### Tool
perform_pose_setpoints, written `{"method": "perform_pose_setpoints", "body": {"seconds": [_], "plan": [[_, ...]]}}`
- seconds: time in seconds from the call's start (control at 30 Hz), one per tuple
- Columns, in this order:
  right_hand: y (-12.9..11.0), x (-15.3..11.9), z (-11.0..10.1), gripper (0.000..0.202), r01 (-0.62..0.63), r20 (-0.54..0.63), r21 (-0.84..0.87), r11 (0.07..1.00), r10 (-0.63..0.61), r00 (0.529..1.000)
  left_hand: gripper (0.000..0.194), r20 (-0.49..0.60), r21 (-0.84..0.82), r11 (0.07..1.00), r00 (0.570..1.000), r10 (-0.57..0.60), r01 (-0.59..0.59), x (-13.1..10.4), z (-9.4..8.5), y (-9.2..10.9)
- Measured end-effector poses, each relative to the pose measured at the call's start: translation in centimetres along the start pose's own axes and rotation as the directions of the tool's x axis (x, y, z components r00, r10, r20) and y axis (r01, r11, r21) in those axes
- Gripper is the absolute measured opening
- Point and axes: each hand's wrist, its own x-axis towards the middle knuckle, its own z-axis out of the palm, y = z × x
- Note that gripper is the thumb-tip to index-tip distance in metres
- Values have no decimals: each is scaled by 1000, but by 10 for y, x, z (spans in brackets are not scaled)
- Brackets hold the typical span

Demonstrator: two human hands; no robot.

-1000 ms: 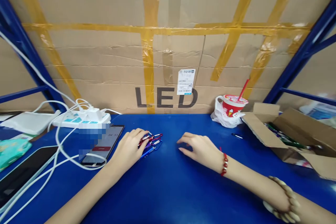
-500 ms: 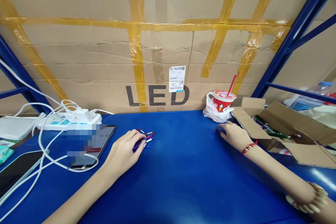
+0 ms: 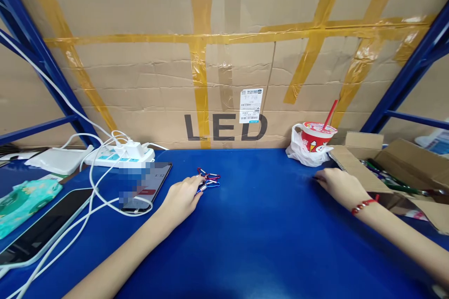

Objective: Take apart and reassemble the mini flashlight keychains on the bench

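Note:
My left hand rests on the blue tabletop with its fingers closed over one end of a blue carabiner. Red carabiners lie against it just beyond the fingertips, partly overlapping, so where each one ends is hard to see. My right hand, a red beaded bracelet at its wrist, is low over the table in front of the red cup. Its fingers are curled in, and whatever they may hold is hidden. Beside that hand stands an open cardboard box with several green and dark shiny pieces inside.
A red cup with a straw sits in a white plastic bag at the back right. On the left are a power strip, tangled white cables, a phone, another phone and a teal packet. A large taped carton closes the back.
The view has turned left, so the scene sits further right. My left hand has closed more over the blue carabiner. My right hand remains by the box, its fingers more curled.

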Motion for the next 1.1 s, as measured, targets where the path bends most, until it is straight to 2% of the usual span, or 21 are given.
{"method": "perform_pose_setpoints", "body": {"seconds": [0.07,0.13,0.17,0.2,0.23,0.33,0.37,0.43,0.47,0.5,0.53,0.57,0.63,0.7,0.77,0.8,0.87,0.97,1.1], "plan": [[12,3,-12,23,-66,-65,32,997,68,996,31,-15,-12,1000,1000,-14,13,1,0,-3],[33,8,-24,34,-213,-141,45,976,218,966,30,-36,-30,999,999,-26,25,2,-1,-4],[45,11,-28,38,-307,-173,53,950,311,934,30,-49,-41,999,998,-31,29,2,-2,-5],[58,14,-30,38,-444,-194,94,891,453,870,31,-61,-49,998,998,-35,32,3,-2,-4],[70,17,-32,38,-503,-184,118,856,517,836,30,-71,-64,997,997,-36,32,3,-2,-3],[86,19,-32,42,-502,-95,138,854,516,851,26,-85,-188,982,996,0,-16,1,1,5],[81,17,-33,44,-474,-119,150,868,492,863,25,-85,-255,966,996,29,-50,0,2,9],[56,7,-34,40,-294,-263,226,929,348,900,25,-73,-388,912,991,111,-131,-5,5,20],[36,-1,-36,39,-148,-325,321,935,256,910,24,-64,-438,885,988,144,-157,-8,5,27],[13,-10,-37,37,53,-378,422,905,123,918,24,-45,-479,860,983,177,-177,-11,6,34],[-11,-21,-39,36,263,-424,511,818,-26,905,24,-31,-515,836,979,201,-188,-13,5,40],[-36,-31,-39,37,406,-425,577,709,-164,890,23,-20,-548,815,977,213,-189,-15,5,46],[-82,-51,-39,41,567,-413,639,520,-390,823,18,-2,-615,769,976,220,-175,-18,5,56],[-116,-64,-36,43,621,-376,675,399,-537,755,13,-12,-691,705,977,211,-161,-18,6,62],[-139,-67,-31,38,625,-345,733,268,-645,681,13,-48,-763,629,983,179,-152,-17,9,64],[-147,-65,-30,36,614,-346,759,216,-665,662,14,-65,-794,591,986,153,-144,-17,11,64],[-158,-55,-27,34,577,-328,797,179,-673,662,17,-60,-852,513,994,96,-101,-15,13,62],[-166,-39,-26,31,544,-302,823,163,-685,663,19,2,-905,425,999,40,-16,-12,15,54],[-172,-29,-23,42,524,-286,839,145,-702,652,10,-17,-902,431,997,-78,18,-7,18,43]]}}
